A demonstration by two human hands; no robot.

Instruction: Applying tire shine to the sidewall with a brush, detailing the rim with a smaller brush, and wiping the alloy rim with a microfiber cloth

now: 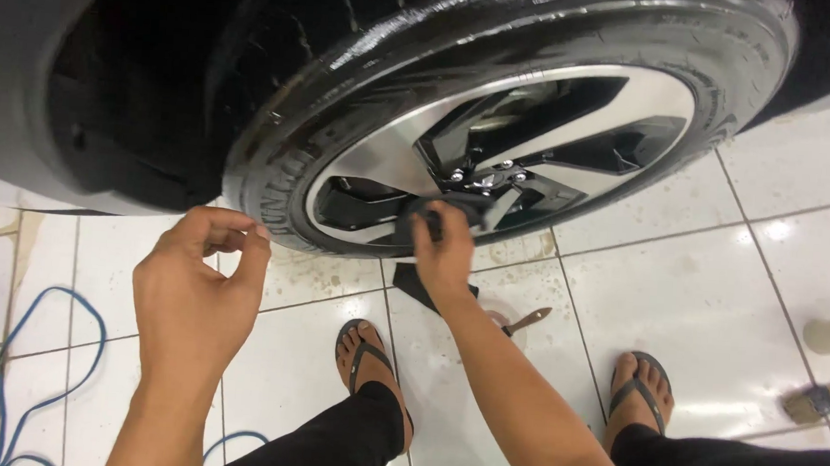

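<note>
Right hand (pixel 444 254) is stretched out from the lower right, forearm running diagonally up to the wheel, fingers curled shut around a dark cloth or sponge pad (pixel 425 219) and pressing it flat against the lower part of the silver and black alloy rim (pixel 410 151). The pad sits just below the hub with its shiny lug nuts, on the near edge of the rim, and a dark corner of it hangs down below the wrist.

Left hand (pixel 196 287) is empty and hovering in the air just left of the glossy black rubber tyre (pixel 275 172), close to the sidewall but I can't tell if it actually touches. Wrist is bent back a bit, thumb and forefinger loosely curled toward each other, other fingers relaxed, gripping nothing.

Down on the wet white tiled floor (pixel 718 309) you've got both feet in black flip-flops, and a small brush with a brown handle (pixel 523 320) lying just right of the right forearm. A bigger paint-style brush with a yellow handle (pixel 823 397) sits far right, and a blue hose (pixel 43 354) loops along the left.
</note>
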